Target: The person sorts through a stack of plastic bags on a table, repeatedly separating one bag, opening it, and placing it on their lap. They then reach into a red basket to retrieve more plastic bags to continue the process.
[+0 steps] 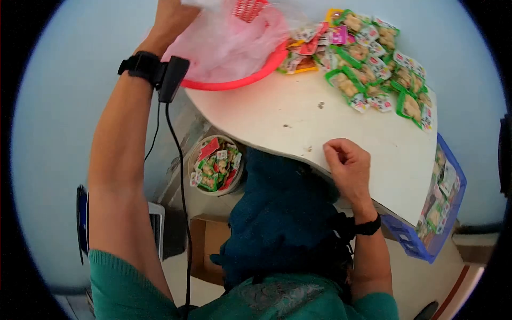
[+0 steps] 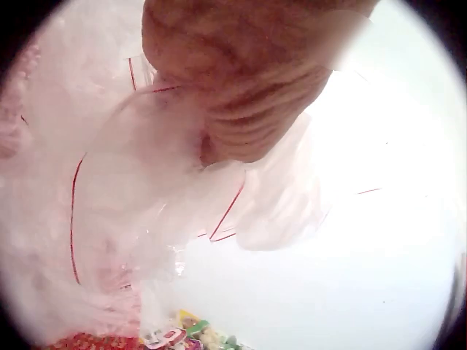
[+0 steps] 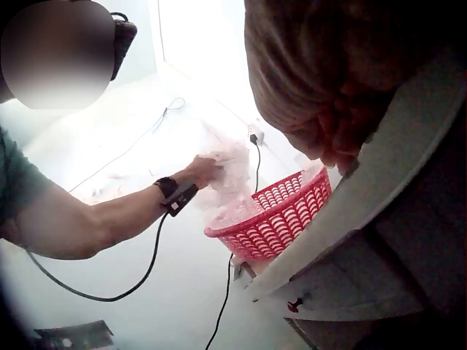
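Note:
My left hand [image 1: 175, 18] is raised over the red plastic basket [image 1: 234, 84] at the table's back left. It grips clear plastic bags with red seal lines [image 2: 226, 208]; the fingertips are partly hidden in the left wrist view. More clear plastic bags [image 1: 229, 50] fill the basket. My right hand [image 1: 349, 165] rests on the white table [image 1: 298, 128] near its front edge, fingers loosely curled around nothing. In the right wrist view the left hand [image 3: 206, 171] shows above the basket with the bags bunched in it.
Small green-edged snack packets [image 1: 368, 69] lie piled at the back right, with red and yellow packets [image 1: 306, 48] beside the basket. A bucket of packets [image 1: 216, 165] stands below the table's left edge, a blue crate [image 1: 450, 205] at its right. A black cable [image 1: 181, 160] hangs from the left wrist.

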The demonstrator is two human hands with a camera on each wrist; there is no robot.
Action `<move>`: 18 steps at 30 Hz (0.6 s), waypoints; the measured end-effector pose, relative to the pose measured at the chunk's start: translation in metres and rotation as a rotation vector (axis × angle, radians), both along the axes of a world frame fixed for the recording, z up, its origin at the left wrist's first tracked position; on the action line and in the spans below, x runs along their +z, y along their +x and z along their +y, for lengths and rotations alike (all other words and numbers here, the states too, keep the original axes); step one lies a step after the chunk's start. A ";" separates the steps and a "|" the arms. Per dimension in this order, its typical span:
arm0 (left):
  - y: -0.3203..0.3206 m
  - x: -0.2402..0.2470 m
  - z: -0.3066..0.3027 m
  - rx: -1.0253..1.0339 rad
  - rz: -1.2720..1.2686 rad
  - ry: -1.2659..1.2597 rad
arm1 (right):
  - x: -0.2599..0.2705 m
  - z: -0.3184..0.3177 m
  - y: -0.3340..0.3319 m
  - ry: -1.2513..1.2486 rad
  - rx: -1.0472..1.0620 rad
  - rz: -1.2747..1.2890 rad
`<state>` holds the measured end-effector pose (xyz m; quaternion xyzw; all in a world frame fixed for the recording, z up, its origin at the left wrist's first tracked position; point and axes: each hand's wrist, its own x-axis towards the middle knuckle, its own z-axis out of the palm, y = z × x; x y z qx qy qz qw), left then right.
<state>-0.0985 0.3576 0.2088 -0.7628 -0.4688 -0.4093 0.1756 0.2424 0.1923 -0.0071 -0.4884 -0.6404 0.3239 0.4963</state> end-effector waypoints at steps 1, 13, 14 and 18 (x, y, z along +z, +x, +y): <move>0.006 0.008 -0.013 0.010 -0.019 -0.003 | 0.000 -0.001 0.000 -0.018 -0.001 -0.004; -0.027 0.015 -0.077 -0.040 -0.110 0.057 | -0.010 0.005 0.000 -0.026 -0.004 0.032; -0.035 0.014 -0.090 0.169 0.146 0.099 | -0.010 0.005 0.000 -0.031 -0.010 0.020; -0.026 0.007 -0.147 0.339 0.064 -0.118 | -0.005 0.001 0.000 -0.038 0.008 0.004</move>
